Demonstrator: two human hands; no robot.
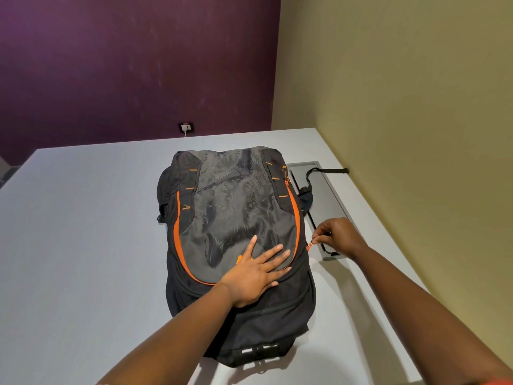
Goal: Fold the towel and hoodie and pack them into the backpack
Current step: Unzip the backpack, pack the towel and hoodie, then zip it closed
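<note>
A black and grey backpack [230, 212] with orange trim and a wolf print lies flat on its back on the white table [83, 232]. It looks full. My left hand [255, 273] presses flat on its front panel, fingers straight and spread. My right hand [337, 237] is at the bag's right side and pinches a small orange zipper pull [309, 245]. No towel or hoodie is in sight.
A grey recessed cable tray [327, 195] runs along the table right of the bag, with a black strap [324, 172] lying across it. The yellow wall [416, 107] stands close on the right. A wall socket [186, 127] sits on the purple wall behind.
</note>
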